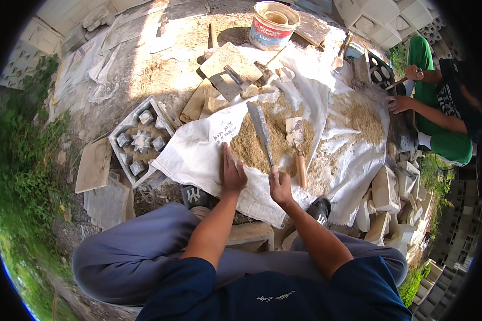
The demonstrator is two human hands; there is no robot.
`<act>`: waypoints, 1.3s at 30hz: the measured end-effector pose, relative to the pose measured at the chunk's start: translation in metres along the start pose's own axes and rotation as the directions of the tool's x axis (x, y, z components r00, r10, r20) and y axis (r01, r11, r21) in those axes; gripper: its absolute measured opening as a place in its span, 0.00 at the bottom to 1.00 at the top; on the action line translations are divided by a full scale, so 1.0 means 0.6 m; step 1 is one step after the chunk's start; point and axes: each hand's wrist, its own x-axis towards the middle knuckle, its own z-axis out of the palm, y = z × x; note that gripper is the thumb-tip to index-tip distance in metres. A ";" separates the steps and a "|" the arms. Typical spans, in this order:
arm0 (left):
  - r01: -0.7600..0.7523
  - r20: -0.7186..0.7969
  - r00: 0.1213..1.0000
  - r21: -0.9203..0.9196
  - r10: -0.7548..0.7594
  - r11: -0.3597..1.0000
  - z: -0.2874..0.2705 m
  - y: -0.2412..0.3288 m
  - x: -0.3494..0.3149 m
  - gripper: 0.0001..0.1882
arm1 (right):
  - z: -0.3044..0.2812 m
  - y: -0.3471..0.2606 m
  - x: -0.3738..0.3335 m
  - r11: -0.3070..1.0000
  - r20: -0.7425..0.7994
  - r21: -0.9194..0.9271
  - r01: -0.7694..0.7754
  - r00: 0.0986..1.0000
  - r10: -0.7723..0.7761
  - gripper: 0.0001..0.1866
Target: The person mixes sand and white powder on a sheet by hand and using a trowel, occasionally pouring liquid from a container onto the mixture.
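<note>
My right hand [280,187] is closed round the lower end of a long, flat-bladed metal tool [261,131], which points away from me over a heap of damp brown sand mix [246,142]. Beside the heap's left edge, my left hand [233,174] rests near the white sheet [190,155], fingers stretched out and holding nothing. A trowel with a wooden handle [301,170] lies just right of my right hand, its blade on the sand. To the left sits a square mould [142,140] with a star shape and blocks inside.
A paint bucket [273,27] stands at the far side, beyond stone slabs [230,61] and another flat metal blade. At right, a co-worker in green trousers [431,80] works with both hands. Cast blocks [385,190] pile at lower right; flat tiles [93,166] lie left.
</note>
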 end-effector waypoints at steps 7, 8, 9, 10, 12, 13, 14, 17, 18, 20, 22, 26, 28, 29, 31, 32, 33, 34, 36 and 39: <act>0.003 -0.036 0.999 -0.016 -0.004 1.000 -0.003 0.003 0.001 0.35 | 0.008 0.087 -0.004 0.875 0.057 -0.402 -0.271 0.946 0.319 0.45; 0.011 -0.043 0.999 -0.024 -0.012 1.000 -0.004 -0.001 0.001 0.35 | 0.007 0.090 -0.002 0.878 0.060 -0.400 -0.265 0.948 0.313 0.45; 0.017 -0.059 0.998 -0.044 -0.020 0.999 -0.004 -0.003 0.001 0.34 | 0.003 0.077 -0.001 0.868 0.080 -0.404 -0.288 0.934 0.347 0.45; 0.019 -0.065 0.998 -0.041 -0.021 0.999 -0.004 -0.006 0.002 0.34 | 0.003 0.066 0.001 0.858 0.100 -0.410 -0.311 0.919 0.381 0.45; 0.026 -0.104 0.994 -0.139 -0.041 0.990 -0.002 -0.009 -0.001 0.34 | 0.012 0.070 -0.001 0.883 0.082 -0.390 -0.260 0.946 0.315 0.43; 0.008 -0.113 0.993 -0.119 -0.021 0.993 -0.001 -0.012 -0.001 0.34 | 0.015 0.066 -0.001 0.947 0.082 -0.257 -0.193 0.972 0.220 0.39; 0.013 -0.116 0.993 -0.116 -0.027 0.993 0.000 -0.014 -0.002 0.34 | 0.017 0.062 -0.002 0.986 0.069 -0.119 -0.117 0.990 0.126 0.36; 0.046 -0.107 0.992 -0.125 -0.060 0.991 0.001 -0.012 0.001 0.34 | 0.025 0.035 0.004 0.999 0.060 -0.035 -0.012 0.998 0.014 0.33; 0.047 -0.109 0.992 -0.126 -0.061 0.991 0.000 -0.012 0.001 0.34 | 0.025 0.036 0.005 0.999 0.054 -0.003 0.053 0.997 -0.053 0.33; 0.048 -0.115 0.992 -0.110 -0.060 0.993 -0.004 -0.009 0.001 0.35 | 0.025 0.035 -0.009 0.978 0.049 -0.205 0.031 0.999 -0.022 0.36; 0.066 -0.117 0.990 -0.160 -0.085 0.985 0.000 0.001 0.003 0.36 | 0.025 0.059 -0.010 0.858 0.069 -0.453 -0.243 0.950 0.306 0.42; 0.092 -0.116 0.987 -0.173 -0.113 0.981 -0.003 -0.004 0.001 0.36 | 0.022 0.078 -0.008 0.866 0.085 -0.417 -0.276 0.937 0.340 0.42; 0.094 -0.126 0.985 -0.186 -0.118 0.978 -0.002 -0.007 0.001 0.35 | 0.017 0.061 0.000 0.883 0.101 -0.409 -0.230 0.950 0.294 0.42; 0.095 -0.133 0.984 -0.201 -0.123 0.975 -0.001 -0.009 0.001 0.34 | 0.014 0.052 0.001 0.914 0.084 -0.361 -0.185 0.970 0.229 0.40; 0.087 -0.139 0.984 -0.176 -0.112 0.981 0.002 -0.008 0.000 0.34 | 0.011 0.036 -0.001 0.970 0.042 -0.223 -0.094 0.993 0.106 0.37; 0.074 -0.146 0.985 -0.152 -0.096 0.986 0.002 -0.009 0.000 0.33 | 0.013 0.030 0.001 0.970 0.045 -0.224 -0.096 0.993 0.109 0.37; 0.059 -0.162 0.983 -0.166 -0.086 0.984 0.006 -0.009 0.002 0.32 | 0.014 0.026 0.007 0.984 0.034 -0.169 -0.066 0.997 0.072 0.37; 0.058 -0.162 0.983 -0.168 -0.086 0.984 0.006 -0.009 0.002 0.32 | 0.014 0.024 0.009 0.993 0.021 -0.113 -0.033 0.999 0.036 0.39; 0.082 -0.154 0.982 -0.183 -0.111 0.980 0.004 -0.008 0.001 0.33 | 0.013 0.037 0.003 0.987 0.030 -0.159 -0.031 0.999 0.036 0.39; 0.092 -0.134 0.984 -0.179 -0.117 0.980 0.004 -0.007 0.003 0.34 | 0.014 0.063 0.003 0.821 0.108 -0.536 -0.197 0.948 0.299 0.40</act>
